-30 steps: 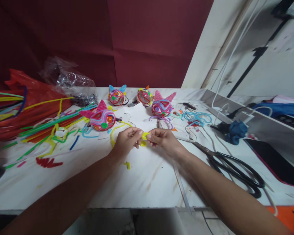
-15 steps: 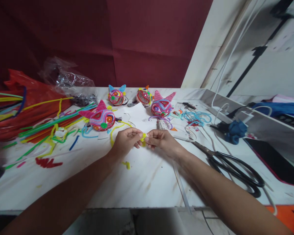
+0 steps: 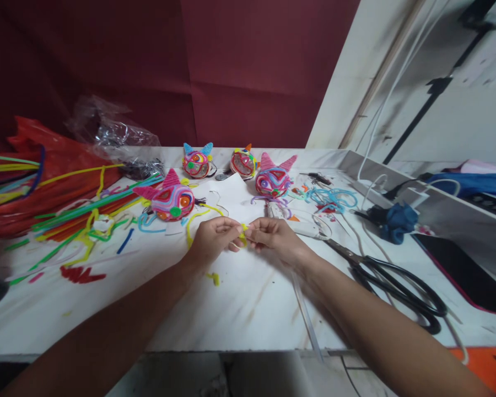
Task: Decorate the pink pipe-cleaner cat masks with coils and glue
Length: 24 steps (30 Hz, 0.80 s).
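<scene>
Over the middle of the white table, my left hand [image 3: 215,236] and my right hand [image 3: 273,237] meet. Both pinch a small bent piece of yellow pipe cleaner [image 3: 243,234], partly hidden by the fingertips. A yellow pipe cleaner length [image 3: 198,214] lies behind my left hand. Below the hands is a short yellow scrap [image 3: 215,278] on the tabletop. Beyond them stand eared heads wound in coloured pipe cleaner: a pink-eared one [image 3: 172,201] at left, another pink-eared one [image 3: 274,179] at right, a blue-eared one [image 3: 197,162] and an orange-eared one [image 3: 243,162] behind.
Black-handled scissors [image 3: 391,281] lie right of my right forearm, near a dark phone [image 3: 465,273]. A hot glue gun [image 3: 303,227] is behind my right hand. Loose pipe cleaners [image 3: 95,212] and a red plastic bag [image 3: 58,165] fill the left side. Red pieces [image 3: 82,274] lie nearer.
The fingertips have shifted slightly around the yellow pipe cleaner, and less of it shows between them. Everything else on the table stays in place.
</scene>
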Available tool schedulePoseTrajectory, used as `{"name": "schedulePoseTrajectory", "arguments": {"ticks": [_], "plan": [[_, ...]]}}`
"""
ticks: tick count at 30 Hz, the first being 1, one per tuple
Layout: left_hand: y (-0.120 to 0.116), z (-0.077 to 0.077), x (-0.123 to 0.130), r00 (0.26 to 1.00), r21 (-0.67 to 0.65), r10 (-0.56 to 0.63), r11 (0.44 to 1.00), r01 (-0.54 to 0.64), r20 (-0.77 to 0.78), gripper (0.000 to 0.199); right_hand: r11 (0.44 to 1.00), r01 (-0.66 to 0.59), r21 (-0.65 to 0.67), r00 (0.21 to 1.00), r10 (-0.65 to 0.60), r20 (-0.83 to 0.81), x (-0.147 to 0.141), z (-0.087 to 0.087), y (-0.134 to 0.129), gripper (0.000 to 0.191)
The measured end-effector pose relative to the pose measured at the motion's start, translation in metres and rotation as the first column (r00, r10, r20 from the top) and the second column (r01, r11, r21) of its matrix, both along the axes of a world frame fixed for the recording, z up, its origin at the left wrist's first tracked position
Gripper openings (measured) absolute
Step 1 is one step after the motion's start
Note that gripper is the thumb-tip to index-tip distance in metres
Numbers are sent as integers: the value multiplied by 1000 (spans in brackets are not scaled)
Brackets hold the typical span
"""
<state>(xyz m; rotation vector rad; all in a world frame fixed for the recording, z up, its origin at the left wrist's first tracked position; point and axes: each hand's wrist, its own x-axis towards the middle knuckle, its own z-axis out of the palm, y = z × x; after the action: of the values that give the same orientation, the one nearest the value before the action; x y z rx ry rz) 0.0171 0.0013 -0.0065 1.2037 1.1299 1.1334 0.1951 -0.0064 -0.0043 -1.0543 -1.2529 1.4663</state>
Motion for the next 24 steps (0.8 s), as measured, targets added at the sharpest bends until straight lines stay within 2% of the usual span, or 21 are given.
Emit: {"name": "schedulePoseTrajectory", "arguments": {"ticks": [5,10,12,14,17,19,20,22,24], "plan": [[-1,1,0,999,-8,-8,1000,8,-34,30,998,15,57,999,-17,31,3,-3,3,34],[-6,13,3,995,-41,-16,999,12,-100,12,977,-10,214,990,-21,140,3,-7,5,32],[-8,15,2,991,-42,-30,999,25,-128,9,955,-12,297,973,-57,225,4,-7,4,28],[-8,16,2,988,-33,-41,999,37,-148,8,894,-48,445,925,-128,358,5,-6,2,20],[-9,15,0,984,-32,-61,998,56,-165,7,702,-139,699,804,-332,493,10,-4,2,14],[-8,14,0,985,-41,-63,998,58,-161,7,601,-148,785,723,-476,500,16,-3,4,17],[-8,13,0,987,-45,-59,998,52,-147,7,585,-135,800,680,-532,504,19,-2,5,19],[-6,11,0,995,-50,-32,998,27,-94,10,610,-93,787,598,-598,534,25,-1,8,18],[-3,8,0,999,-55,-2,998,0,-38,16,670,-32,742,560,-602,569,29,-1,10,29]]}}
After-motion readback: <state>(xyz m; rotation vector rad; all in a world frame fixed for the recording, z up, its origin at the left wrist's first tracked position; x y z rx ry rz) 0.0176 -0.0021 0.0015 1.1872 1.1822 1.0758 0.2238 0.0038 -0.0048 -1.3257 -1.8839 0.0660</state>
